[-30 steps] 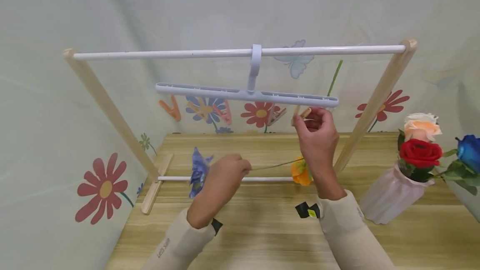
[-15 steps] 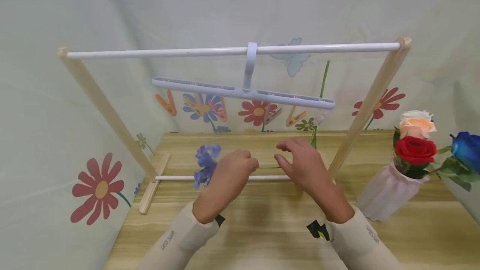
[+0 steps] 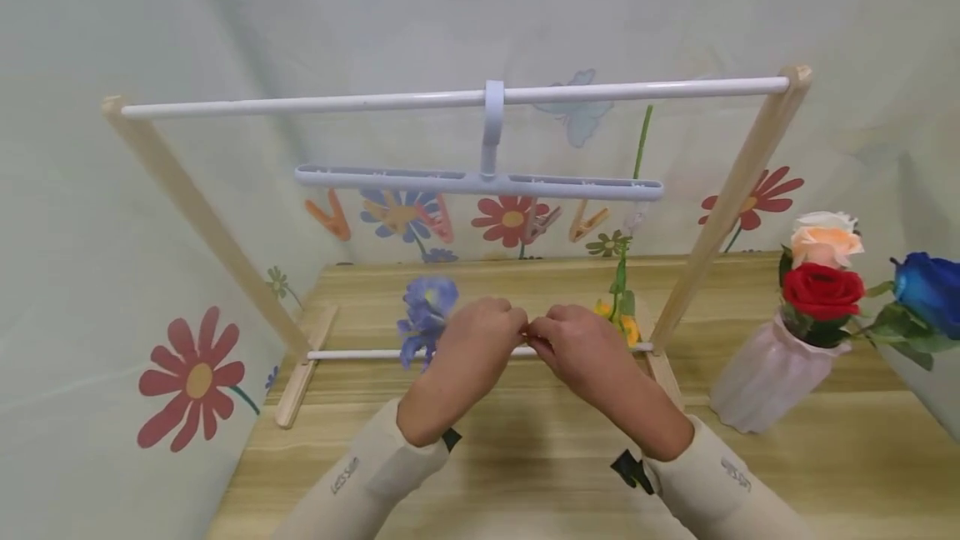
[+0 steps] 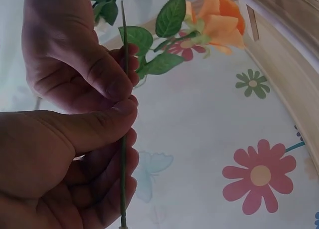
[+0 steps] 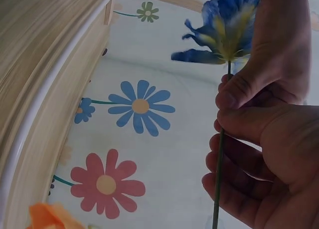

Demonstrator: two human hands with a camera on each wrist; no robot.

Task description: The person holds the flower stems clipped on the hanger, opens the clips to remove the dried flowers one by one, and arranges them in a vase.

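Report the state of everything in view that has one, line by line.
Blue flower, held sideways by its stem
Left hand, pinching that stem
Right hand, pinching it too, beside the left hand
Hanger, hooked over the white bar
Orange flower, hanging bloom-down at the hanger's right end
Five coloured clips, hanging from the hanger, gripping nothing
Vase, standing, holding roses

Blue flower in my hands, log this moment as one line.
blue flower: held, off hanger; left hand: pinches stem; right hand: pinches stem alongside; orange flower: hangs head-down below hanger
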